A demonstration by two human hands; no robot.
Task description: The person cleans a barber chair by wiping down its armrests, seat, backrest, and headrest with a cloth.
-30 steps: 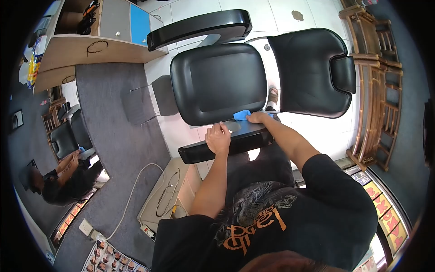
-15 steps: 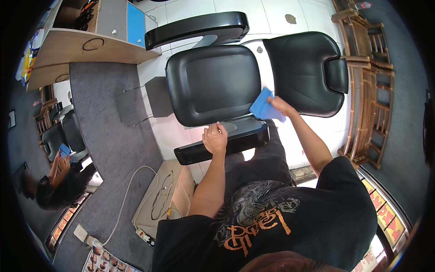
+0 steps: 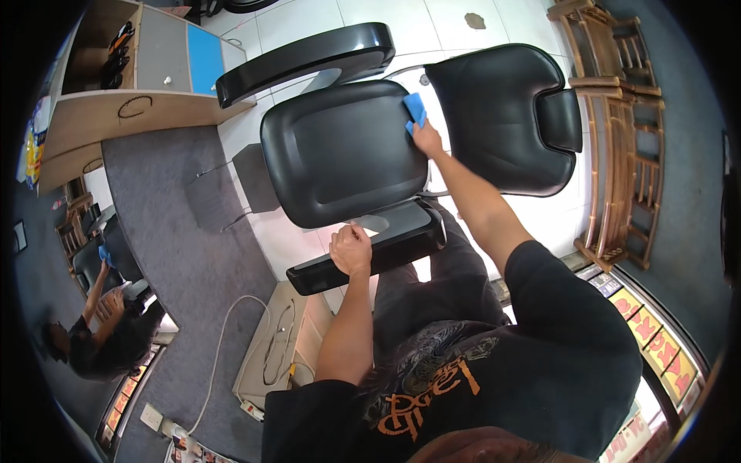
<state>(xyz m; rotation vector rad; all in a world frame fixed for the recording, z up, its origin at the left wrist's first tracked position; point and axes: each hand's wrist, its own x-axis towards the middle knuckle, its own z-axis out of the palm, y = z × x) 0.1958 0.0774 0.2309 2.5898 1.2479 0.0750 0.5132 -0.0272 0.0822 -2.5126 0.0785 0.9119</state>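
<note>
A black padded barber chair fills the middle of the head view, with its seat beside the backrest. My right hand is closed on a blue cloth, which touches the seat's edge on the backrest side. My left hand is curled into a loose fist at the near armrest, and nothing shows in its fingers. Across the seat is the far armrest. A dark footrest juts out from the seat's left end.
A mirror at the left reflects a person and the chair. Above it, a wooden cabinet carries a thin dark band. A small drawer unit with cables stands at lower left. Bamboo chairs line the right wall.
My right hand has moved with the blue cloth up and left, from the seat's near corner to farther along its backrest-side edge. My left hand stays at the near armrest, its fingers more curled.
</note>
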